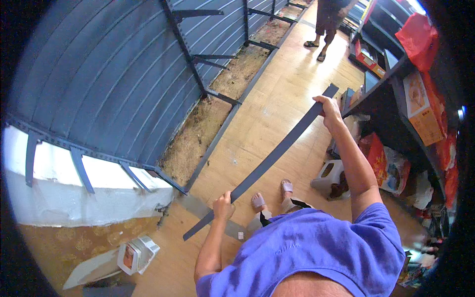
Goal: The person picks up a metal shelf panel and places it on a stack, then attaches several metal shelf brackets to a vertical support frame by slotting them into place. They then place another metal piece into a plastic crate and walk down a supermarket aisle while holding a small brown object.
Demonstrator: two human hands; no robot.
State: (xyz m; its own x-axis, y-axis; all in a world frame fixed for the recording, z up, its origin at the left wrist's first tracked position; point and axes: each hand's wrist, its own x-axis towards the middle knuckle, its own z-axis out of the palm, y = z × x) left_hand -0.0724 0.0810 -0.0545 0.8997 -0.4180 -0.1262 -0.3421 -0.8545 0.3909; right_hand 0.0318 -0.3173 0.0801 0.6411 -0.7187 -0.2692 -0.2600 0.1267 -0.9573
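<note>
One strip (278,154); two hands (224,208)

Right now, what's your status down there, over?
Left hand and right hand gripping long dark strip. Strip slanted, right-hand end farther out. Another person standing beyond that end, apart from it.

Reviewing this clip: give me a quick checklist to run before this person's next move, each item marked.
1. Left hand on the long flat dark-grey strip: ok, closed on it toward its lower-left end.
2. Right hand on the strip: ok, gripping near the far end.
3. Strip apart from the dark-grey metal rack: ok, a gap shows in this view.
4. Walkway ahead free of people: not ok, another person in dark trousers stands on the wood-look floor.
5. Footing: ok, both pale sandals rest on the floor.
6. Strip's underside: cannot tell, it faces away.
</note>
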